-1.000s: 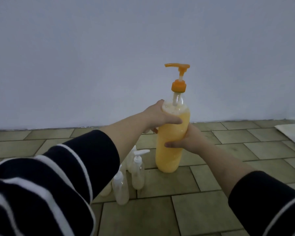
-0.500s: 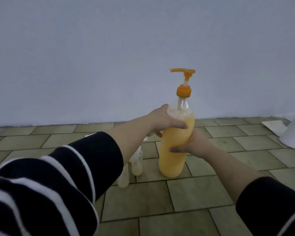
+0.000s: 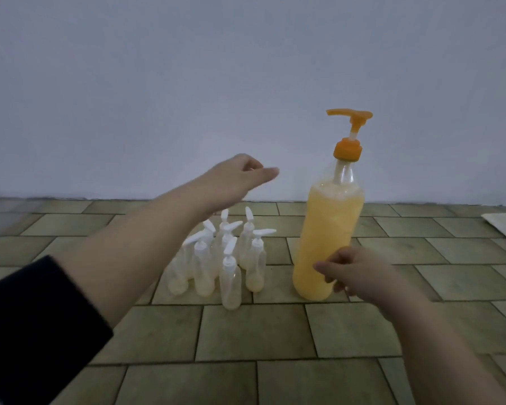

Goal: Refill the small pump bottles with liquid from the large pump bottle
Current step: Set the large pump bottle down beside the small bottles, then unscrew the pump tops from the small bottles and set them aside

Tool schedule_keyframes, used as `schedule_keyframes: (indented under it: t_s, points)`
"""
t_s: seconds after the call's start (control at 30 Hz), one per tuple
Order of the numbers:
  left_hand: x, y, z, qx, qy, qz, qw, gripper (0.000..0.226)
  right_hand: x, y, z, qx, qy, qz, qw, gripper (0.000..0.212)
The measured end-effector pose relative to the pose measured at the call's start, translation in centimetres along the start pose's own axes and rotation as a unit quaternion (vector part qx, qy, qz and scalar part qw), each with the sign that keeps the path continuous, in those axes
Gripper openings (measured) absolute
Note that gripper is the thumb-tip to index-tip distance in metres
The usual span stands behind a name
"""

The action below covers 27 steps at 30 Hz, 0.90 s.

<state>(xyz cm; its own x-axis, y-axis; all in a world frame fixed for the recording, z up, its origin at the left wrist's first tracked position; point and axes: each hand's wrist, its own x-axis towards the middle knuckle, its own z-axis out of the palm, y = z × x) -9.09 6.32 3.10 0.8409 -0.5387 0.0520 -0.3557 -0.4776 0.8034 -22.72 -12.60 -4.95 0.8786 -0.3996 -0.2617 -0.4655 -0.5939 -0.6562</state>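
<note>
The large pump bottle [image 3: 329, 229] of orange liquid stands upright on the tiled floor [image 3: 275, 331]. At its 5 o'clock, your right hand [image 3: 354, 273] is loosely curled, fingertips at the lower body, gripping nothing. At its 9 o'clock cluster the small pump bottles [image 3: 225, 258], upright, nearly empty. Above them your left hand [image 3: 240, 173] hovers, relaxed and empty.

This looks like a plain domestic room, perhaps a bathroom or utility corner, though which one cannot be told. A bare, pale painted wall [image 3: 246, 68] rises beyond both hands. Under them lies a floor [image 3: 260, 331] of olive-green rectangular tiles with dark grout, where bottles stand directly, with no furniture around.
</note>
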Motion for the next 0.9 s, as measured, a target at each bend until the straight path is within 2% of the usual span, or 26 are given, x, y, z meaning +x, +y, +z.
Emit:
schedule_keyframes:
  t_s: [0.07, 0.1, 0.17, 0.27, 0.33, 0.47, 0.63, 0.8, 0.9]
  points:
    - [-2.6, -1.2, -1.6, 0.008, 0.068, 0.011, 0.998, 0.048, -0.3, -1.8, 3.1, 0.046, -0.027, -0.047, 0.997, 0.023]
    - [-3.7, -1.9, -2.0, -0.001, 0.104, 0.015, 0.995, 0.045, 0.2, -2.6, 4.6, 0.041, -0.019, -0.075, 0.996, 0.031]
    - [-5.6, -3.7, -2.1, -0.038, 0.17, 0.018, 0.985, 0.037, 1.8, -3.7, 7.4, 0.044, 0.021, -0.111, 0.993, 0.046]
    - [-7.6, -6.7, -1.5, -0.097, 0.23, 0.002, 0.968, 0.025, 3.5, -5.2, 9.4, 0.11, 0.071, -0.123, 0.984, 0.043]
    - [-8.8, -8.4, -0.8, -0.105, 0.242, -0.014, 0.965, 0.02, 4.7, -5.5, 10.1, 0.16, 0.088, -0.118, 0.976, 0.038]
    - [-10.4, -10.5, 0.3, -0.101, 0.252, -0.038, 0.962, 0.014, 6.5, -5.5, 10.8, 0.129, 0.124, -0.131, 0.975, 0.009]
    - [-10.6, -10.9, 1.5, -0.075, 0.259, -0.038, 0.962, 0.018, 6.5, -4.9, 10.8, 0.092, 0.174, -0.149, 0.969, 0.016]
    - [-9.3, -7.2, 3.3, -0.027, 0.317, 0.039, 0.947, 0.027, 2.2, -9.0, 6.0, 0.097, 0.27, -0.227, 0.931, 0.017]
    - [-7.3, -4.2, 5.2, -0.003, 0.25, 0.095, 0.963, 0.052, -1.0, -12.0, 2.8, 0.137, 0.287, -0.253, 0.914, 0.02]
